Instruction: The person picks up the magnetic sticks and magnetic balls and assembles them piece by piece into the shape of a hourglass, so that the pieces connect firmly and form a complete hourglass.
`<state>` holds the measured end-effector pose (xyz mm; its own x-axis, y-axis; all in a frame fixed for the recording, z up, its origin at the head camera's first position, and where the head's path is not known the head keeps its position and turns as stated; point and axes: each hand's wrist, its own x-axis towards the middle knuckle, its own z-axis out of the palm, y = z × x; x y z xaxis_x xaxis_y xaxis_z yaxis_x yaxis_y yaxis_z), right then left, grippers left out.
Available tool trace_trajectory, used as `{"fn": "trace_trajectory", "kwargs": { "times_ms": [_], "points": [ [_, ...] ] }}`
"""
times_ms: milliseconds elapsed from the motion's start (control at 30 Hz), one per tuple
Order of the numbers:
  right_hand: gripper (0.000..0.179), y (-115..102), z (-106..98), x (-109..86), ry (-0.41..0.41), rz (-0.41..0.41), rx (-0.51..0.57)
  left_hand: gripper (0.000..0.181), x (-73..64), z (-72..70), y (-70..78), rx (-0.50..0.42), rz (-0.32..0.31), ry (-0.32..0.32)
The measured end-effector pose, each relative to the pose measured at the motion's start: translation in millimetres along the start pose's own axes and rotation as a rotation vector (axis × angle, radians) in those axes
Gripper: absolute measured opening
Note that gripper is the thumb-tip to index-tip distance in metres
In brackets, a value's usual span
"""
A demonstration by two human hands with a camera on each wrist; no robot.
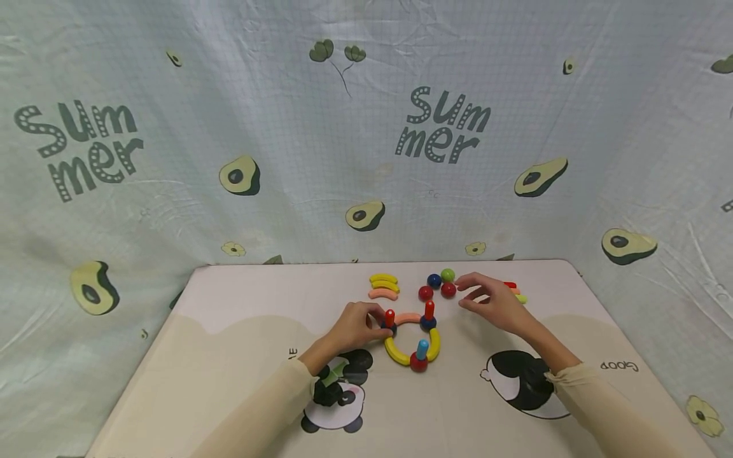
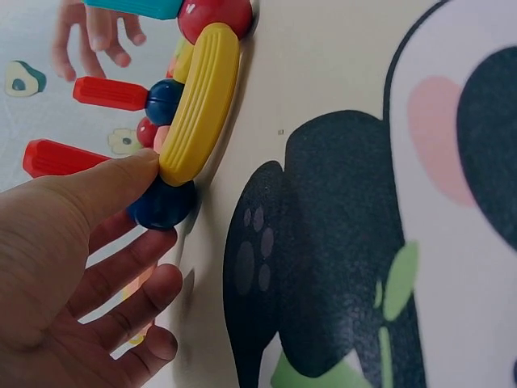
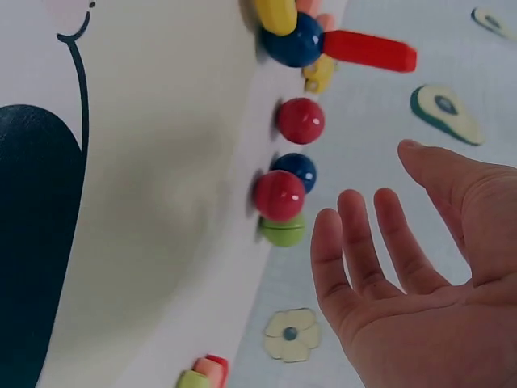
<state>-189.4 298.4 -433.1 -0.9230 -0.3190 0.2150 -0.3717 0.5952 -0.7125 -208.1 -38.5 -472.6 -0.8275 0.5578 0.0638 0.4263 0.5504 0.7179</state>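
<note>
On the table (image 1: 229, 375), the toy rod-and-ball ring (image 1: 397, 354) is backed by 2 yellow curved rods (image 1: 386, 287) + a salmon one (image 1: 383, 294). To its R rear are grouped 2 red balls (image 1: 425, 293), a blue ball (image 1: 434, 280) & a green ball (image 1: 448, 275). Red, orange & green pieces (image 1: 522, 298) are partly blocked by the R hand (image 1: 497, 306).

The ring's L blue ball (image 2: 164, 207) is pinched btwn L hand (image 1: 357, 327) thumb & index; its other fingers are loosely bent. R fingers are spread wide nr the balls.

In L wrist view, the thumb tip is seen beside a yellow arc's end (contact can't be told). In R wrist view, R fingers are shown apart from the balls.
</note>
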Motion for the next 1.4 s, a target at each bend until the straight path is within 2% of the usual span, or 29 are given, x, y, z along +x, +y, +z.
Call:
{"fn": "trace_trajectory", "kwargs": {
  "times_ms": [333,500,633,767,1400],
  "points": [
    [0.040,23,13,13.4,0.032,0.121,0.033,0.024,0.1,1.6,-2.4,-0.004,0.011,0.001],
    [0.041,34,20,17.5,0.047,0.207,0.074,0.024,0.5,1.6,-2.2,-0.003,0.011,0.003],
    [0.041,40,26,21.5,0.051,0.254,0.066,0.024,0.9,0.7,-1.1,-0.011,0.009,0.001],
    [0.041,44,30,24.7,0.054,0.251,0.025,0.024,1.2,0.2,-0.9,-0.012,0.006,-0.006],
    [0.035,45,40,29.5,0.066,0.288,0.018,0.024,0.7,0.0,-1.7,-0.021,0.000,-0.006]
  ]
}}
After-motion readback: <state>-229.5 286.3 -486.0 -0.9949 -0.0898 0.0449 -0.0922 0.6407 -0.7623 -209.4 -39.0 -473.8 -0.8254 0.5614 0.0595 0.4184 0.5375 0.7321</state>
